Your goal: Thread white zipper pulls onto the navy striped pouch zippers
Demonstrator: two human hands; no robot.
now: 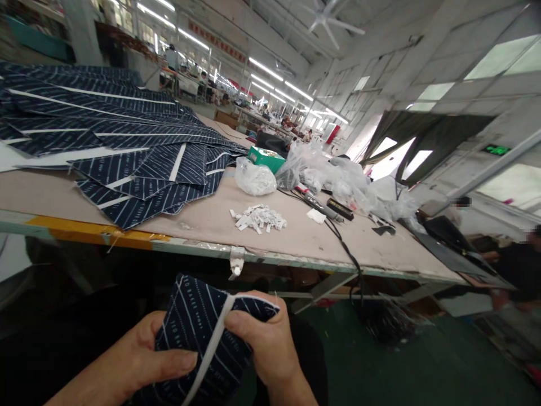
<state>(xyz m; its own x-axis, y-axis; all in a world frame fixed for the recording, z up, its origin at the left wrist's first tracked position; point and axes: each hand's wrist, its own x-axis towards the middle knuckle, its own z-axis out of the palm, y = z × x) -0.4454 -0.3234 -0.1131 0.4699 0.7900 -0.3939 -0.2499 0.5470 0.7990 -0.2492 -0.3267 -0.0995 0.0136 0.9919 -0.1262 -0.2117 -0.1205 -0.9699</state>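
Note:
Below the table edge, both my hands grip a navy fabric piece (pixel 186 330) with pale diagonal stripes and printed lettering. A white strip (pixel 211 349) runs along its length. My left hand (pixel 143 355) pinches the left side, thumb on top and fingers hidden beneath. My right hand (pixel 270 338) is closed on the upper right end, its thumb near the white strip. On the table beyond lies a small heap of white labels (pixel 260 218). Overlapping layers of the same striped fabric (pixel 127 124) are spread over the table's left side.
The beige table (pixel 203 225) carries a knotted plastic bag (pixel 256 177), a green box (pixel 266 158), a grey corded tool (pixel 319 204), a black box (pixel 340 208) and crumpled clear plastic (pixel 325 172). A black cable (pixel 350 256) hangs over the front edge. A person (pixel 519 265) is at the far right.

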